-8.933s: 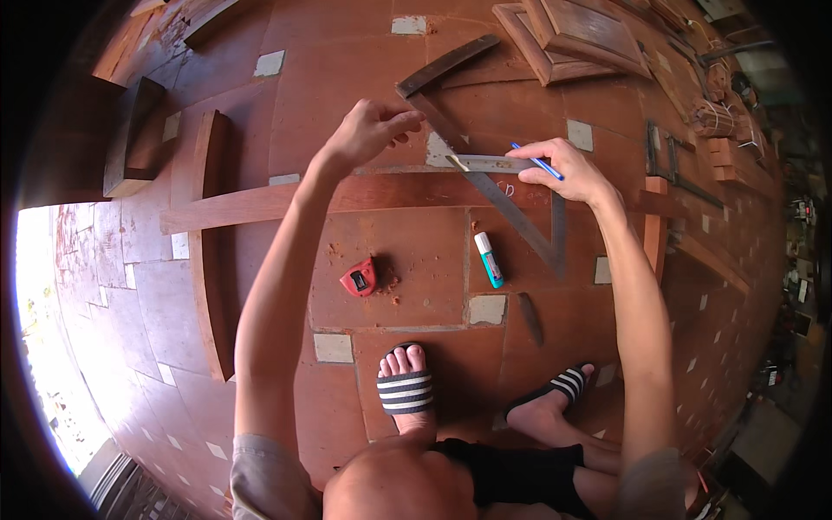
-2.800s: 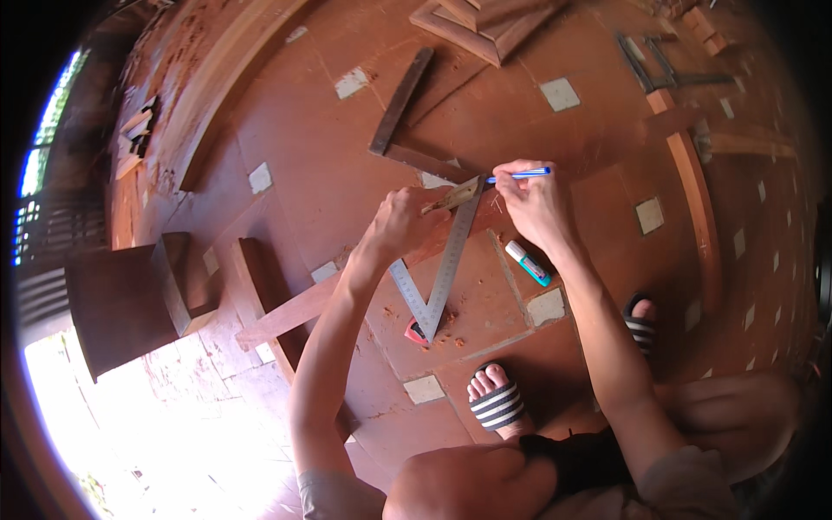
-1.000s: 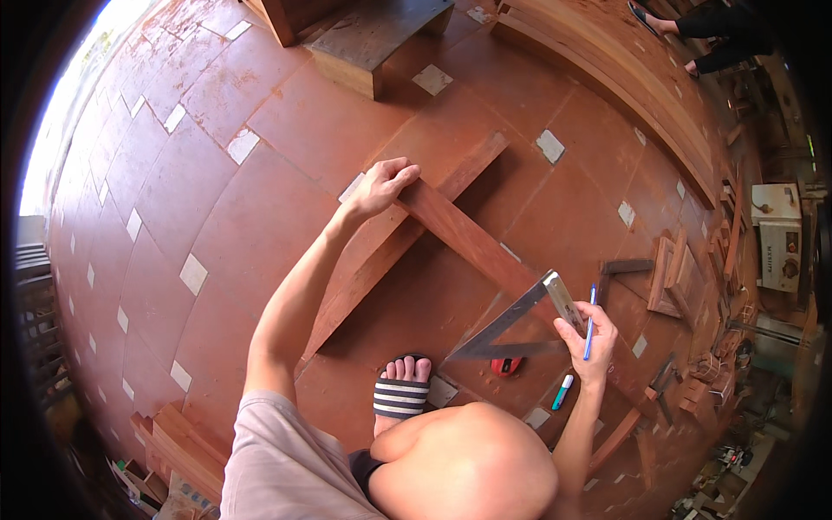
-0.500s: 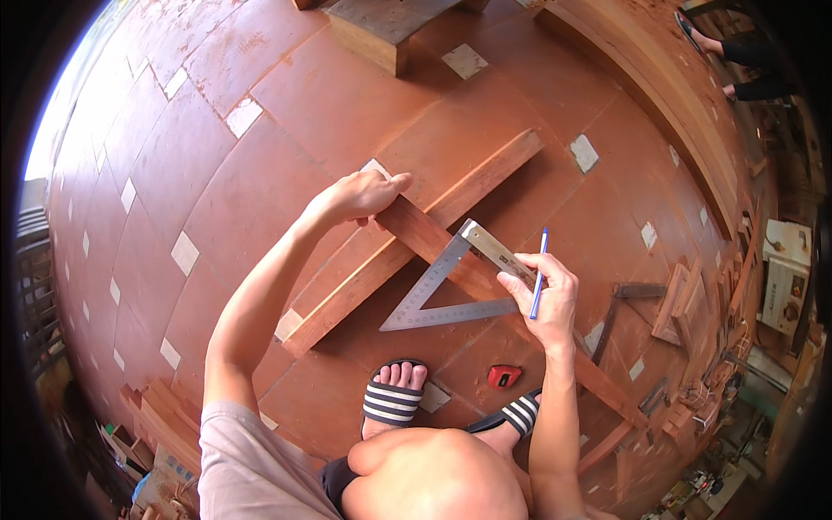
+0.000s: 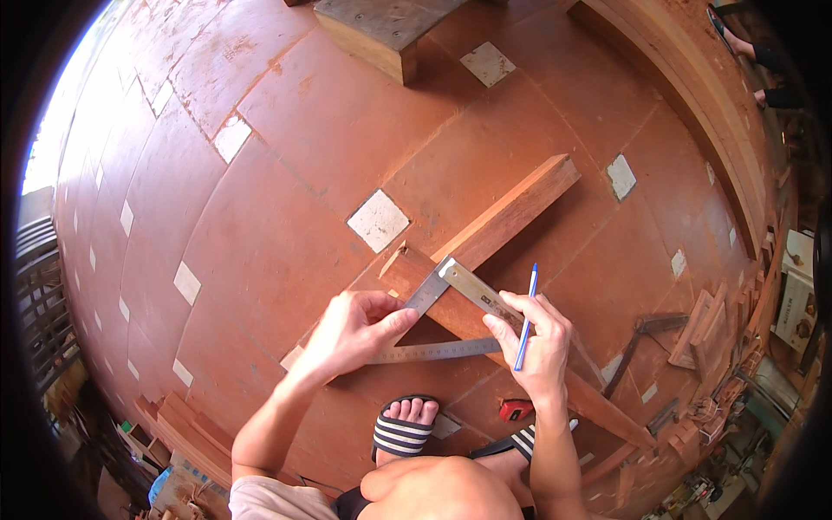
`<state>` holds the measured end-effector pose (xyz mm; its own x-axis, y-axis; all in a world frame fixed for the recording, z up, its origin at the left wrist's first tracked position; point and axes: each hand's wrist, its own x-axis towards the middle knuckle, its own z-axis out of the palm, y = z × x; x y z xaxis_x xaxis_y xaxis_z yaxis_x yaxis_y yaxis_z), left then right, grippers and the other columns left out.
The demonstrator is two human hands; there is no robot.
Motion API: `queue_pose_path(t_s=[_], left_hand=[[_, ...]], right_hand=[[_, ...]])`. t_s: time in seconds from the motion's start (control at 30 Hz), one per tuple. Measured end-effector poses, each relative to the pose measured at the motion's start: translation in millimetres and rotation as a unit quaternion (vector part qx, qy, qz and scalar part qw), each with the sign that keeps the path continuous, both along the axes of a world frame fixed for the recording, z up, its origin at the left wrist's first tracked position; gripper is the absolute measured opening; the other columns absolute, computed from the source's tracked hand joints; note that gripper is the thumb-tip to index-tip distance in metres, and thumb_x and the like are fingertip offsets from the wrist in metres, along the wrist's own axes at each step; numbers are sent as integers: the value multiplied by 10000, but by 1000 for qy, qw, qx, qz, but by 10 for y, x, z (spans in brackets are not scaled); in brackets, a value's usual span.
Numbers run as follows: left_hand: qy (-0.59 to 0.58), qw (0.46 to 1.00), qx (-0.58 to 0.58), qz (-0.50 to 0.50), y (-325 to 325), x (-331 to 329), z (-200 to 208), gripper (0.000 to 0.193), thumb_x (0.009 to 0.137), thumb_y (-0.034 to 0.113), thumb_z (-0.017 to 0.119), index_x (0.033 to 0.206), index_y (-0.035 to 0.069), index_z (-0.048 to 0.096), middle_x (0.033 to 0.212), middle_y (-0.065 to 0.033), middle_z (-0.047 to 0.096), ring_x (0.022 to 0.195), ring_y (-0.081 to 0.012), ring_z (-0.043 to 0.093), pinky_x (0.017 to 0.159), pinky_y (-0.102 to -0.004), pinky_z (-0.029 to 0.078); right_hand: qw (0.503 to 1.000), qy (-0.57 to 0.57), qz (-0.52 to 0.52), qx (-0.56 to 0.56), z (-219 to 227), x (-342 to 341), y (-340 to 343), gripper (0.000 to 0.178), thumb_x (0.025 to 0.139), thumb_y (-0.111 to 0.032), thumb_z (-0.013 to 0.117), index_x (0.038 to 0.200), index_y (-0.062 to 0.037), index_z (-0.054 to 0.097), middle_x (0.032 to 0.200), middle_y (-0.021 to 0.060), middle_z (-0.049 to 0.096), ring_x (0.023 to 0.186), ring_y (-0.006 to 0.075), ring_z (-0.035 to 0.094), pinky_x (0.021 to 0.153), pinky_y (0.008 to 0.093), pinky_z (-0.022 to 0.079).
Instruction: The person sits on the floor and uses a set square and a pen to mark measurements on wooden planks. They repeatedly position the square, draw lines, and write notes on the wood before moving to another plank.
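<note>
We see the left hand [image 5: 354, 336] with thumb and forefinger pinched on the blade of a metal square [image 5: 440, 350]; the tips of its other fingers are hidden from us. The right hand [image 5: 546, 354] is closed around the stock [image 5: 471, 286] of the same square, and we see a slim blue-and-white pen [image 5: 526, 322] tucked across its fingers, pointing up and away from the palm.

The square lies over a reddish wooden beam [image 5: 598, 407] near its far end, with the blade and the slanting arm reaching past the beam's near edge toward the left hand. Beneath, we see the beam crossing a second timber [image 5: 520, 208] on the tiled floor [image 5: 295, 234].

As for writing, we make out a graduated scale with fine ticks and numerals along the square's metal arms, too small for us to read. The stock carries a small dark printed mark, likewise too small. At the right rim, a pale box [image 5: 799, 312] shows dark lettering on its side.

Near the striped sandals [image 5: 403, 432], we see a red tape measure [image 5: 516, 410] on the floor, with a dark panel on its case. To its right lie a dark angled tool [image 5: 622, 364] and a wooden frame [image 5: 693, 325]. A low bench [image 5: 381, 22] stands at the top, and at the upper right we glimpse another person's foot [image 5: 738, 42].
</note>
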<state>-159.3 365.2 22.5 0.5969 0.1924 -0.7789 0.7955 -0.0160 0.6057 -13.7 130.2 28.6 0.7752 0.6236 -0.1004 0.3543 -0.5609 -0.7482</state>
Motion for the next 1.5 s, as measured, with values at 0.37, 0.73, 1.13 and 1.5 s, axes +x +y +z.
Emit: queue_pose_path(t_s=[0.37,0.73,1.13,1.5], left_hand=[[-21,975,-160,151,-217,38,-117,353,1066,290,690,1009,-53,754,862,-74,760,763,-114,701,707,-284,572],[-12,978,-150,143,-179,30,-150,367,1066,305,684,900,-11,770,753,-28,714,670,-80,628,616,-269,519],[-18,976,-160,146,-170,25,-176,352,1076,296,672,960,-20,777,717,-8,689,646,-63,597,590,-262,504],[-21,978,-156,136,-138,65,-126,329,1080,260,666,960,-26,776,718,-8,681,660,-62,600,591,-260,509]], right_hand=[[1000,21,-5,-12,-10,23,35,369,830,-129,889,1138,26,758,936,179,730,770,325,716,672,399,571],[998,50,-11,-21,-5,45,69,392,801,-85,901,1156,14,767,943,173,729,777,310,715,682,389,572],[999,50,-6,-15,-13,50,64,404,786,-74,909,1157,9,772,943,168,729,780,300,718,675,383,570],[999,46,-5,-15,-9,65,65,412,779,-90,918,1151,15,773,919,169,722,739,290,699,655,381,553]])
